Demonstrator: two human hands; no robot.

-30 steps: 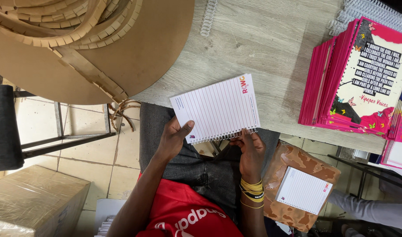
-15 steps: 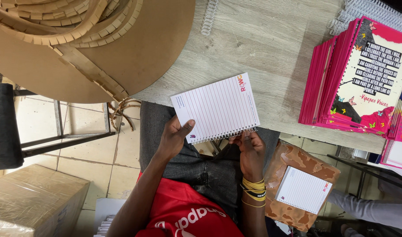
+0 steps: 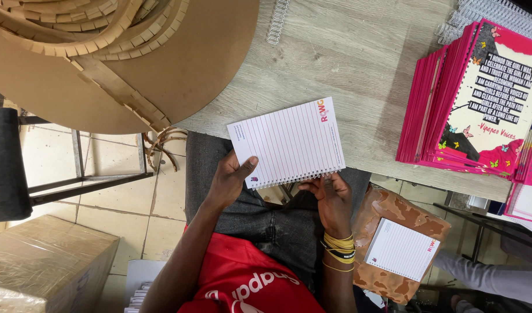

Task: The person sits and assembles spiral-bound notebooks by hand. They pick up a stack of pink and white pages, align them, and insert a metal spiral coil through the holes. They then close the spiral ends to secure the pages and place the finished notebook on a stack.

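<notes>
the tall stack of pink spiral-bound notebooks [image 3: 451,104] runs off the right edge; right hand [image 3: 334,200] fingertips hide under the white lined notepad [image 3: 288,142].

A small notebook-binding workshop: on the grey wood-grain tabletop [image 3: 359,64] stand stacks of pink-covered notebooks [image 3: 469,98], loose wire binding spirals [image 3: 277,22], cut brown cardboard sheets [image 3: 179,64]; a taped carton [image 3: 45,272] sits on the tiled floor [image 3: 121,220].

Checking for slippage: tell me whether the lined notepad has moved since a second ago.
No. The lined notepad sits at the same spot over the table edge, held by the left hand and right hand.
</notes>
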